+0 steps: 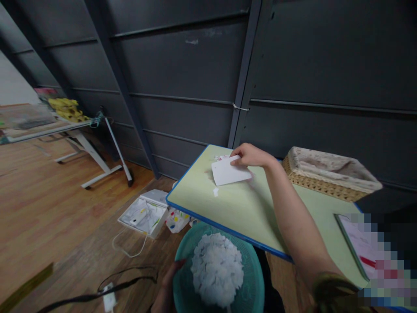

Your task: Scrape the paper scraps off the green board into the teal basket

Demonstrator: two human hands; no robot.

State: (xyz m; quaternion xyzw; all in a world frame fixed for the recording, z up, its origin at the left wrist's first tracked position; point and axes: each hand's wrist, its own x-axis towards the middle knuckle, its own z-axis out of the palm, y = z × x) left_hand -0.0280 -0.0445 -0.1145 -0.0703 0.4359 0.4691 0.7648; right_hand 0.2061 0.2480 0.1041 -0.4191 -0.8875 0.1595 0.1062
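Observation:
My right hand (pixel 249 155) reaches across the pale green table (pixel 247 208) and grips a white plastic scraper card (pixel 230 171) pressed flat on the tabletop near the far left corner. A few white scraps (pixel 215 191) lie beside the card. My left hand (pixel 167 282) holds the rim of a teal basket (pixel 252 278) below the table's near edge. The basket carries a heap of white flakes (pixel 216 269).
A wicker basket with cloth lining (pixel 329 174) stands at the table's back right, a clipboard with paper (pixel 355 243) at the right. On the wooden floor lie an open white box (pixel 143 215), a paint palette (pixel 176 219) and cables (pixel 107 287). A white table (pixel 65 128) stands far left.

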